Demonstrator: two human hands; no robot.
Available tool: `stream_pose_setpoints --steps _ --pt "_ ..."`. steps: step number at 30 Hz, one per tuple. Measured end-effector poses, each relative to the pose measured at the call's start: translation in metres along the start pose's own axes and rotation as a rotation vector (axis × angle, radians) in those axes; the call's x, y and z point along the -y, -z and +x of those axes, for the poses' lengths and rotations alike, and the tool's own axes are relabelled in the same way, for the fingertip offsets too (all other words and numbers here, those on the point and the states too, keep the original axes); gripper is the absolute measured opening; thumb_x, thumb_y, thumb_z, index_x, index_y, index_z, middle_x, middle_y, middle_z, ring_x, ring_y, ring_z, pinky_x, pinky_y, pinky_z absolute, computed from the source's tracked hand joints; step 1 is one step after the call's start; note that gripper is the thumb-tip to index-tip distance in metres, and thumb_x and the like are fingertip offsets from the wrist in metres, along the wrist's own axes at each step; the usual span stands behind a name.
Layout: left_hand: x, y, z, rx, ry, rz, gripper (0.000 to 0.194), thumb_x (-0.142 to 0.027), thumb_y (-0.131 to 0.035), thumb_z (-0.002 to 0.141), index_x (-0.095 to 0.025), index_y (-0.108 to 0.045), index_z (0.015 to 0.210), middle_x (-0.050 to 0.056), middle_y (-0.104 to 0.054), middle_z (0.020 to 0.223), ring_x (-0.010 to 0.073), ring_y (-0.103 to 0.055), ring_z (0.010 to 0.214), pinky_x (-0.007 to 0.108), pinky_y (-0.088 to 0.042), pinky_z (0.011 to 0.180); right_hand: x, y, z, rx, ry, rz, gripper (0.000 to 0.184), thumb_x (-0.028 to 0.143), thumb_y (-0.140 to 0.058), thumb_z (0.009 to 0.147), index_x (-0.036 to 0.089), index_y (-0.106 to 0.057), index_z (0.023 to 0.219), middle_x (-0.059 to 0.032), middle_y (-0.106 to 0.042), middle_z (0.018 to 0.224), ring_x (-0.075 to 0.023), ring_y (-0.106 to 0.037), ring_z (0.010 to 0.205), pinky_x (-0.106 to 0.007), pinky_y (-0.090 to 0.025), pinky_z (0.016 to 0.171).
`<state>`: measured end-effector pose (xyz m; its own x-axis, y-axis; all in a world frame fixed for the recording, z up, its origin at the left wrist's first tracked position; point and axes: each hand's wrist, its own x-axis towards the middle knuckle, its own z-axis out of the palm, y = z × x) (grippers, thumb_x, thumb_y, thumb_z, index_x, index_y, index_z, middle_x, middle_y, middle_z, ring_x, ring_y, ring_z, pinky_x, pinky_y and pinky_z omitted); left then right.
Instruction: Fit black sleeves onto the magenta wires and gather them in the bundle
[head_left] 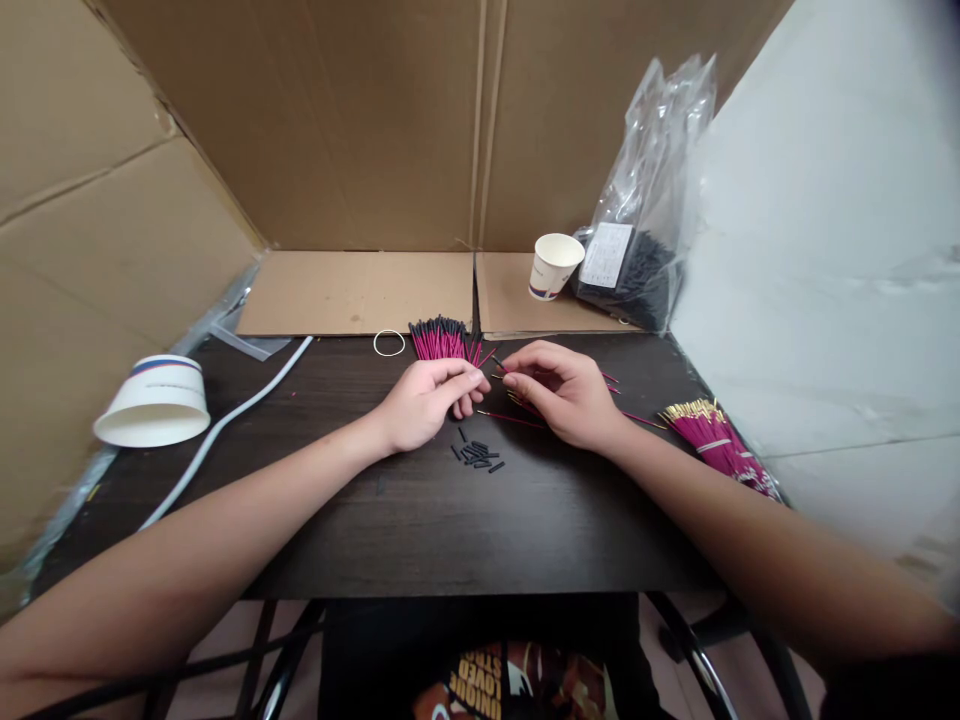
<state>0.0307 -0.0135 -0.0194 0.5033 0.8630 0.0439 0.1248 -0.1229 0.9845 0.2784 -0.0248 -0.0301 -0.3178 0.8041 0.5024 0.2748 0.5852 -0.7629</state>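
My left hand (433, 400) is closed in a pinch, thumb against index finger; what it holds, if anything, is too small to make out. Just behind it lies a bunch of magenta wires with black-sleeved ends (439, 340). My right hand (566, 392) pinches a short black sleeve (498, 364) at its fingertips, close to the left fingertips but apart from them. Several loose magenta wires with gold-coloured tips (510, 418) lie under and around the right hand, partly hidden by it. A small pile of loose black sleeves (477, 455) sits in front, between both hands.
A tied bundle of magenta wires (720, 445) lies at the right. Behind stand a paper cup (555, 268) and a clear bag of black pieces (637, 250). Left are an overturned cup (155, 402), a white cable (232, 425) and a rubber band (389, 343). Cardboard walls (360, 130) enclose the dark table (450, 550).
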Motion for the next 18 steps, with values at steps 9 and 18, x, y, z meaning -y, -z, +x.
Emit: stream_pose_setpoints --steps 9,18 --pt "-0.003 -0.003 -0.001 -0.011 -0.004 0.058 0.036 -0.048 -0.076 0.099 -0.012 -0.077 0.101 0.006 -0.076 0.088 0.0105 -0.065 0.071 0.025 -0.055 0.07 0.002 0.004 -0.002 0.135 0.128 -0.177 0.017 0.03 -0.073 0.107 0.014 -0.077 0.113 -0.0048 -0.075 0.101 -0.0056 -0.064 0.082 -0.019 -0.051 0.074" --pt "0.0 -0.003 -0.004 -0.189 -0.093 0.244 0.031 -0.043 -0.074 0.099 -0.014 -0.079 0.092 0.007 -0.076 0.083 0.0116 -0.063 0.068 0.026 -0.052 0.065 0.002 0.011 0.001 0.113 0.272 -0.33 0.014 0.02 -0.062 0.109 0.014 -0.074 0.112 -0.0073 -0.074 0.105 -0.0103 -0.066 0.09 -0.026 -0.054 0.082"
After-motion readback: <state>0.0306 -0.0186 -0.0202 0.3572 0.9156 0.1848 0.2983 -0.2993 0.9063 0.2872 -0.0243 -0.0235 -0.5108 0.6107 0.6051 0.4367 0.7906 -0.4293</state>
